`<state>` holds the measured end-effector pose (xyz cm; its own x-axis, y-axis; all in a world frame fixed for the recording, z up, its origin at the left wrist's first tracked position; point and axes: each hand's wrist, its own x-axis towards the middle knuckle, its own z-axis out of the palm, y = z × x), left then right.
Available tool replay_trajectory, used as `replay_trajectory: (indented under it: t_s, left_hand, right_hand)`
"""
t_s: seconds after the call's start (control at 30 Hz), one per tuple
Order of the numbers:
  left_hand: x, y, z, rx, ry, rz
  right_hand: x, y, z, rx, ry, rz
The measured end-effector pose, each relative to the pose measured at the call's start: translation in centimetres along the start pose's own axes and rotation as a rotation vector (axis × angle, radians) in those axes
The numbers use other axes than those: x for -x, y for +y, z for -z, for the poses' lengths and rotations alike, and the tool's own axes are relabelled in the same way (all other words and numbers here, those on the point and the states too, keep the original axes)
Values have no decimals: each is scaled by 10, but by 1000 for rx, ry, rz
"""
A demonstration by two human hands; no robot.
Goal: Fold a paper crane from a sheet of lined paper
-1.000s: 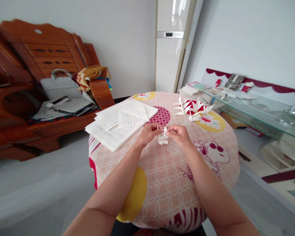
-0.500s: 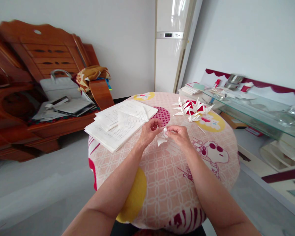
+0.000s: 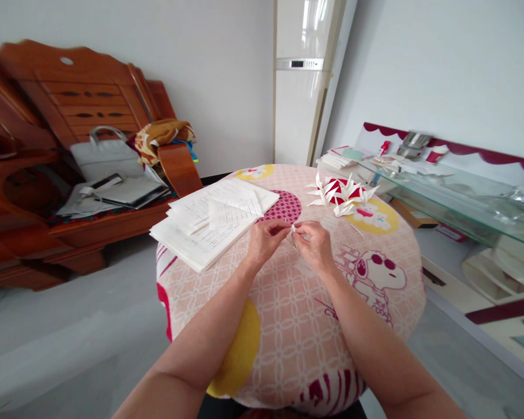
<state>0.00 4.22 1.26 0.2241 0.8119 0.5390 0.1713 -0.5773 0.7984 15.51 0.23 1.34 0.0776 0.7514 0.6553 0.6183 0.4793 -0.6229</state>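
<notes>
Over the middle of the round table, my left hand (image 3: 267, 240) and my right hand (image 3: 313, 243) meet fingertip to fingertip. Both pinch a small piece of folded white paper (image 3: 293, 229), and most of it is hidden behind the fingers. Several white paper cranes (image 3: 343, 198) stand in a cluster beyond my right hand, on a red patch of the cloth. Left of my left hand lies a stack of handwritten paper sheets (image 3: 209, 233), with loose sheets spread on top.
A patterned cloth (image 3: 288, 326) covers the table. To the right stands a glass-topped cabinet (image 3: 463, 201) with papers and small items. At left is a wooden bench (image 3: 82, 110) holding a grey bag (image 3: 100, 152). A tall white unit (image 3: 299, 105) stands behind.
My fingers have drawn closer together around the folded paper. Its flaps, which showed below the fingers before, are now mostly covered. The cranes and the sheets have stayed put.
</notes>
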Motion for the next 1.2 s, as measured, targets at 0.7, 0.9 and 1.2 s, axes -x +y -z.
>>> replay_trajectory:
  t_s: [0.7,0.9,1.2]
  left_hand:
    - [-3,2,7,31,-59,-38]
    - [-1,2,2,98,-11,41]
    - [-1,-1,-1,243,-2,148]
  right_hand:
    - [-1,1,1,48,-58,96]
    - [-1,1,2,32,-54,94]
    - [-1,1,2,39,-55,104]
